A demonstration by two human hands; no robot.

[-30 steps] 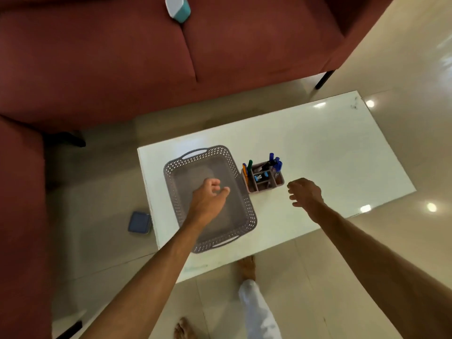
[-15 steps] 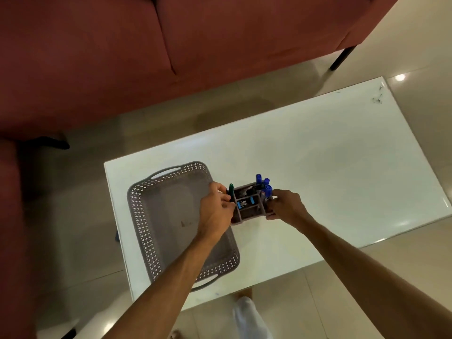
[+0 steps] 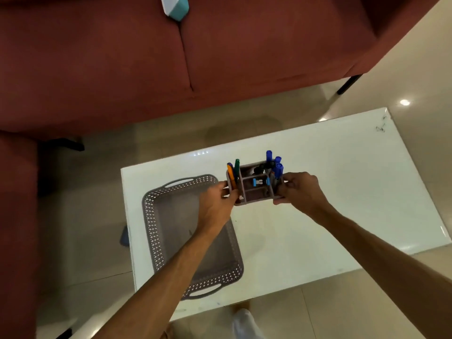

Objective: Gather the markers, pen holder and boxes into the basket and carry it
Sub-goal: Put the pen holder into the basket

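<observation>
A grey-pink pen holder (image 3: 254, 192) with several compartments is held between both hands above the white table (image 3: 342, 192). My left hand (image 3: 216, 206) grips its left side and my right hand (image 3: 300, 192) grips its right side. Blue markers (image 3: 275, 165) stand in its right compartment, and an orange marker (image 3: 231, 176) and a green marker (image 3: 236, 167) in its left one. The grey perforated basket (image 3: 156, 231) lies on the table just left of the holder, partly hidden by my left forearm. It looks empty.
A dark red sofa (image 3: 220, 57) runs along the far side, with a teal and white box (image 3: 176, 6) on its seat. A blue object (image 3: 124, 237) lies on the floor left of the table. My feet (image 3: 244, 319) show below the table's near edge.
Both hands moved from open over the table to gripping the pen holder's sides. The holder now appears raised off the table, beside the basket's right rim.
</observation>
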